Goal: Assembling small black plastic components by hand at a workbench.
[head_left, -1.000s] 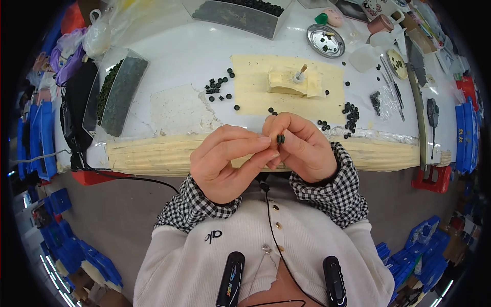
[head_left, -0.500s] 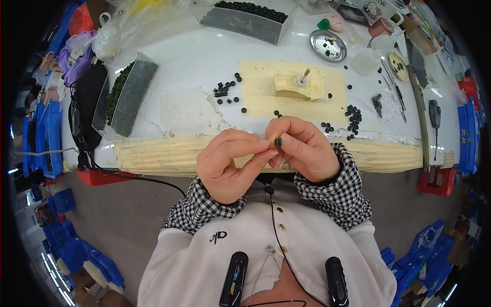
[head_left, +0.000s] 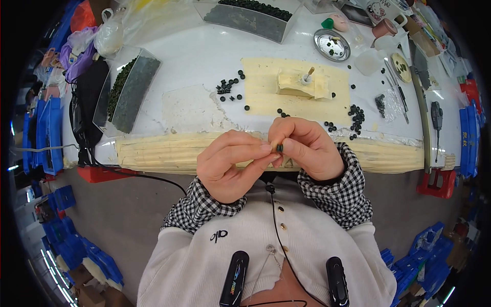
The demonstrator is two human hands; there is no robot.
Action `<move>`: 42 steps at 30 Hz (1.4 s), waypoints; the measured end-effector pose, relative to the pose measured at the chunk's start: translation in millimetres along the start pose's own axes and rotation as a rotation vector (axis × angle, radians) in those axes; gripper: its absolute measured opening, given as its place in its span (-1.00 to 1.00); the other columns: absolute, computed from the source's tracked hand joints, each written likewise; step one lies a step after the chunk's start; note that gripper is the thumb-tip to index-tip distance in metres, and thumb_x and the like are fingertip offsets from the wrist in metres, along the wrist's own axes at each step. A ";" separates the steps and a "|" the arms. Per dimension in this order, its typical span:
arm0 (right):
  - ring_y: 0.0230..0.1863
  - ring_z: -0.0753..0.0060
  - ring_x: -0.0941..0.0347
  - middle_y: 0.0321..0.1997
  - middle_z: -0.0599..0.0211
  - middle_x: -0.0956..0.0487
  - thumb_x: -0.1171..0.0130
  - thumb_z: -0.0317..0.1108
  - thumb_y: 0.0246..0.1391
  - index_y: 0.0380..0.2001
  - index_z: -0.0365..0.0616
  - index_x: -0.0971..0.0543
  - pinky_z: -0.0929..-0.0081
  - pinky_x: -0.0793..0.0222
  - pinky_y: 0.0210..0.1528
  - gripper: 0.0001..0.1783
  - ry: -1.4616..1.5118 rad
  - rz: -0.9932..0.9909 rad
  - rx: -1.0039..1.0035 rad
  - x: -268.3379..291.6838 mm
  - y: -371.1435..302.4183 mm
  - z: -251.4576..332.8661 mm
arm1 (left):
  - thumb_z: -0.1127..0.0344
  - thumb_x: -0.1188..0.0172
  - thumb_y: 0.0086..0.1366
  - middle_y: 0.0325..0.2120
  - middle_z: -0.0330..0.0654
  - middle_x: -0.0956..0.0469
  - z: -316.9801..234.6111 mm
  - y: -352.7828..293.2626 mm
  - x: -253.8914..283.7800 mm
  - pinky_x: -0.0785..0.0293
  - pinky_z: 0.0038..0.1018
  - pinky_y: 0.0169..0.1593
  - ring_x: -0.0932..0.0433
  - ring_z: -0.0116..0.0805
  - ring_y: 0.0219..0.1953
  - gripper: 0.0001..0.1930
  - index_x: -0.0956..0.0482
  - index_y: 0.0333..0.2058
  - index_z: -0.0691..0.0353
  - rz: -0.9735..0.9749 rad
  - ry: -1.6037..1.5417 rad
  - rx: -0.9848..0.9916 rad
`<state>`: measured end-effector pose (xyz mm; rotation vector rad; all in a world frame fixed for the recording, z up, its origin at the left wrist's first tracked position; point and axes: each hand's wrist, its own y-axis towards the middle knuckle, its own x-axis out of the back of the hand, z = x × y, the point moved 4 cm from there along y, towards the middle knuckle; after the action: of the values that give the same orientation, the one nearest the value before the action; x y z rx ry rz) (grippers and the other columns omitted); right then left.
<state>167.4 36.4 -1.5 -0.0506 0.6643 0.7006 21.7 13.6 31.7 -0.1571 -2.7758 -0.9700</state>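
Observation:
Over the table's front edge, my two hands meet at the fingertips. A small round black part [head_left: 279,148] with a grooved rim is pinched between the thumb and index finger of my right hand [head_left: 313,153]. From the other side, the thumb and index finger of my left hand [head_left: 230,165] close in against it. Whether those left fingertips grip the part itself or something tiny on it is hidden. Beyond my hands, a cream block [head_left: 296,89] with a small upright brown-tipped peg [head_left: 310,72] stands on a yellow sheet [head_left: 261,105].
Loose black round parts lie left [head_left: 224,88] and right [head_left: 356,121] of the sheet. Clear trays of dark pieces stand at left [head_left: 135,97] and back [head_left: 245,23]. A round metal dish [head_left: 332,45], tweezers [head_left: 400,91] and a screwdriver [head_left: 437,120] are at right.
The left thumb has come closer to its index finger, beside the black part. Both hands otherwise stay nearly in place, and the view has shifted slightly.

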 end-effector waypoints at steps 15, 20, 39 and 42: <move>-0.31 0.65 -0.39 -0.31 0.39 -0.46 0.04 -0.45 0.19 -0.25 -0.30 -0.47 0.70 -0.34 -0.23 -0.85 -0.070 0.026 0.030 -1.0 -0.4 2.1 | 0.61 -0.36 -0.10 -0.42 -0.12 -0.54 -2.4 1.7 1.2 -0.51 -0.57 -0.40 -0.56 -0.35 -0.41 -0.70 -0.56 -0.31 0.31 0.025 0.010 -0.064; -0.31 0.65 -0.38 -0.33 0.39 -0.46 0.02 -0.48 0.17 -0.25 -0.29 -0.48 0.71 -0.31 -0.22 -0.86 -0.157 -0.048 0.077 -2.9 -1.0 3.6 | 0.57 -0.39 -0.12 -0.40 -0.12 -0.54 -0.3 -0.9 -0.1 -0.50 -0.56 -0.39 -0.56 -0.34 -0.41 -0.66 -0.57 -0.28 0.31 -0.035 0.016 -0.010; -0.41 0.45 -0.42 -0.44 0.25 -0.53 -0.13 -0.57 -0.02 -0.29 -0.27 -0.60 0.60 -0.30 -0.35 -0.82 -0.828 -0.339 0.316 -3.3 -5.0 27.9 | 0.59 -0.35 -0.13 -0.41 -0.13 -0.54 -0.7 2.5 6.1 -0.49 -0.54 -0.42 -0.53 -0.31 -0.44 -0.71 -0.57 -0.34 0.30 -0.103 0.325 -0.199; -0.41 0.45 -0.42 -0.44 0.25 -0.53 -0.12 -0.57 -0.03 -0.29 -0.27 -0.60 0.60 -0.30 -0.33 -0.82 -0.829 -0.343 0.308 -2.5 -6.5 29.5 | 0.62 -0.34 -0.13 -0.41 -0.11 -0.54 0.7 0.9 5.9 -0.48 -0.54 -0.41 -0.53 -0.32 -0.44 -0.71 -0.56 -0.35 0.32 -0.104 0.327 -0.186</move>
<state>186.2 37.5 22.3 0.3858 -0.0470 0.2334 15.9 15.0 33.0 0.1110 -2.4161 -1.1630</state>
